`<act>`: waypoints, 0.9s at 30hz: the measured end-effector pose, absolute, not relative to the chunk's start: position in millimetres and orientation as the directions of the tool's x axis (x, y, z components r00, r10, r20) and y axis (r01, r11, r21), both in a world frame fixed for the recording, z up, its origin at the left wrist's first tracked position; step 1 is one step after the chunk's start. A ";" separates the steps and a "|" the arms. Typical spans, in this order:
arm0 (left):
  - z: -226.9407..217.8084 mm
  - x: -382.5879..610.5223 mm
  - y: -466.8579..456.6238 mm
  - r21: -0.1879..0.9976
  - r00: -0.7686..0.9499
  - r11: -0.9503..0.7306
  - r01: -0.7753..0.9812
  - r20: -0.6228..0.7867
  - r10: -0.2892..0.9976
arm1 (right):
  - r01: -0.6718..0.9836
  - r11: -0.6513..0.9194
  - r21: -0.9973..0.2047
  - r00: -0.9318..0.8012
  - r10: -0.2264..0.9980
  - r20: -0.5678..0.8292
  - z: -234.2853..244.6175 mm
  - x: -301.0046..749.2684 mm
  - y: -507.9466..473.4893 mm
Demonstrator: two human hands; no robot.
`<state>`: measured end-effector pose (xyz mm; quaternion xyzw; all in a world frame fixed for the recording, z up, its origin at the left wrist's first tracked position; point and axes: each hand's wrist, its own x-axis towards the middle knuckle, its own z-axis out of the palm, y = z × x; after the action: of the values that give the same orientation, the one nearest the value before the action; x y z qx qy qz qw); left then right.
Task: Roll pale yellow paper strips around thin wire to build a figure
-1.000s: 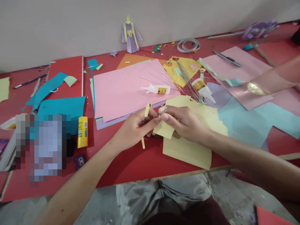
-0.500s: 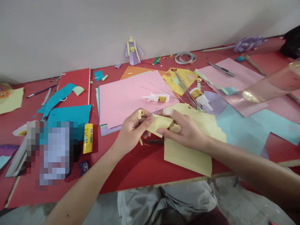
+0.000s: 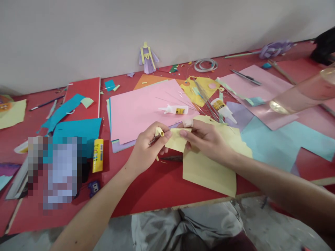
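Both my hands meet above the red table [image 3: 146, 188]. My left hand [image 3: 148, 148] is closed round small scissors and a curled pale yellow paper strip [image 3: 159, 132]. My right hand [image 3: 206, 139], with a plaster on the index finger, pinches a small pale yellow paper piece [image 3: 177, 140] between thumb and fingers. The scissor blades touch this piece at its left edge. Under my right wrist lies a larger pale yellow sheet [image 3: 209, 170].
A pink sheet stack [image 3: 141, 104] lies behind my hands with a small glue bottle [image 3: 175, 110] on it. Thin wires [image 3: 206, 97] and a second glue bottle [image 3: 223, 108] lie right of it. A yellow glue stick [image 3: 98, 155] lies left. Another person's forearm [image 3: 300, 96] reaches in at right.
The view tilted up, then held. My right hand turned the small yellow piece flatter, and the paper strip in my left hand curled shorter as the cut went on.
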<state>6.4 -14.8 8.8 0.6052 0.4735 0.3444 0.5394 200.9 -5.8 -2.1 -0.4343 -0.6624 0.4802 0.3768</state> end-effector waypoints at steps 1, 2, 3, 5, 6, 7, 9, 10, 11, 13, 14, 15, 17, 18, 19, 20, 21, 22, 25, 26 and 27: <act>9.1 6.5 -15.0 0.978 0.318 0.021 0.208 -0.088 0.944 | 0.174 0.128 -0.976 -0.342 0.938 0.062 -0.2 200.6 -5.2; 9.4 6.6 -15.2 0.977 0.323 0.010 0.213 -0.080 0.943 | 0.146 0.105 -0.984 -0.343 0.938 0.050 1.8 200.4 -4.5; 9.6 6.8 -15.4 0.977 0.328 -0.002 0.215 -0.071 0.942 | 0.132 0.094 -0.987 -0.344 0.938 0.043 3.7 200.3 -3.7; 9.5 7.2 -15.8 0.977 0.331 -0.020 0.213 -0.053 0.942 | 0.128 0.092 -0.987 -0.344 0.938 0.043 6.2 200.5 -2.3; 9.3 7.2 -16.0 0.977 0.330 -0.024 0.211 -0.048 0.943 | 0.133 0.093 -0.987 -0.345 0.938 0.042 6.6 200.7 -1.7; 9.0 7.2 -16.1 0.978 0.330 -0.028 0.208 -0.043 0.943 | 0.137 0.093 -0.986 -0.346 0.937 0.041 6.5 201.0 -1.3; 8.2 6.8 -16.3 0.978 0.333 -0.034 0.207 -0.037 0.942 | 0.137 0.088 -0.987 -0.339 0.940 0.037 5.0 201.6 -0.8; 7.8 6.6 -16.3 0.977 0.337 -0.037 0.209 -0.036 0.941 | 0.134 0.084 -0.987 -0.335 0.942 0.035 3.9 201.9 -0.8; 7.6 6.4 -16.3 0.976 0.343 -0.041 0.213 -0.036 0.939 | 0.130 0.080 -0.988 -0.332 0.943 0.033 2.9 202.1 -0.7; 7.5 6.1 -16.2 0.973 0.351 -0.049 0.225 -0.034 0.936 | 0.121 0.074 -0.990 -0.330 0.943 0.030 1.2 202.4 -0.7; 7.6 6.1 -16.0 0.972 0.353 -0.055 0.230 -0.031 0.935 | 0.118 0.070 -0.991 -0.333 0.942 0.027 0.7 202.4 -0.6; 7.8 6.1 -15.9 0.970 0.354 -0.061 0.234 -0.027 0.935 | 0.113 0.068 -0.991 -0.335 0.942 0.027 0.3 202.5 -0.5; 8.4 6.2 -15.7 0.968 0.352 -0.068 0.243 -0.023 0.936 | 0.100 0.067 -0.993 -0.337 0.941 0.029 0.1 202.6 -0.2; 8.7 6.3 -15.7 0.966 0.350 -0.071 0.249 -0.022 0.936 | 0.098 0.069 -0.993 -0.339 0.940 0.032 0.1 202.6 -0.1; 8.9 6.4 -15.6 0.963 0.350 -0.074 0.257 -0.022 0.937 | 0.099 0.074 -0.992 -0.343 0.939 0.035 0.3 202.7 0.0; 9.0 6.5 -15.6 0.961 0.349 -0.077 0.266 -0.021 0.937 | 0.101 0.082 -0.992 -0.347 0.937 0.043 0.5 202.8 0.1; 9.1 6.6 -15.5 0.958 0.349 -0.083 0.275 -0.019 0.937 | 0.105 0.090 -0.990 -0.350 0.936 0.048 0.7 202.8 0.2; 9.2 6.7 -15.5 0.955 0.349 -0.088 0.283 -0.017 0.937 | 0.113 0.096 -0.989 -0.351 0.935 0.051 1.1 202.8 0.1; 8.9 6.6 -15.2 0.950 0.351 -0.105 0.294 -0.005 0.937 | 0.130 0.080 -0.988 -0.342 0.939 0.031 2.4 202.3 -0.5; 8.7 6.5 -15.1 0.949 0.352 -0.110 0.296 -0.002 0.936 | 0.133 0.062 -0.989 -0.344 0.939 0.012 2.8 202.1 -0.7; 8.4 6.4 -15.0 0.948 0.355 -0.113 0.298 0.000 0.935 | 0.130 0.043 -0.991 -0.350 0.937 -0.005 3.0 201.9 -0.9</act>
<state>6.4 -15.0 8.4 0.6684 0.4611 0.3312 0.4805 201.9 -0.9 3.0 -0.4313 -0.6184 0.5408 0.3729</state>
